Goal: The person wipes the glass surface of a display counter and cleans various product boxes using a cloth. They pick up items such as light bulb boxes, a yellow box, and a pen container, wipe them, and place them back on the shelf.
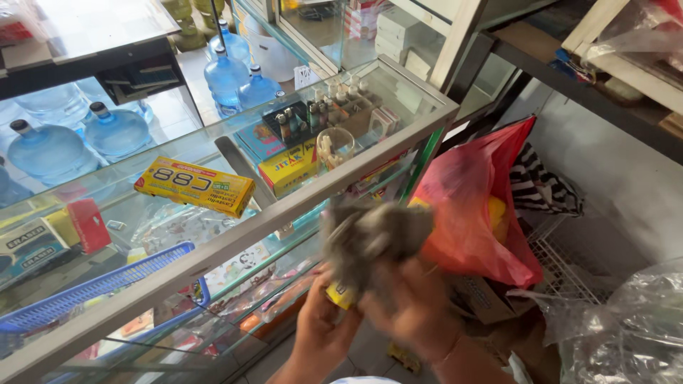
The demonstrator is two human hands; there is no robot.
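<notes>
1. Clearly soft, the grey cloth (373,238) sits bunched and blurred between both hands, low in the near middle, just in front of the glass tabletop's metal edge (235,238).
2. Judging by its crumpled folds, it should be light, limp and not fragile; a gathered fistful of the bulk looks like the surest hold, since loose ends would flop.
3. Left hand (321,320) is closed on the cloth's lower left part, with a small yellow thing (340,293) showing at its fingers; whether that is held too I cannot tell.
4. Right hand (413,302) is closed on the cloth's lower right side, touching it from beneath.
5. Just right of the cloth hangs a red plastic bag (473,206), with a wire rack (562,263) beyond it.
6. On the tabletop to the far left lies a yellow box (194,186); a blue basket (92,288) sits under the glass.
7. Water jugs (114,131) stand far left, on the floor.
</notes>
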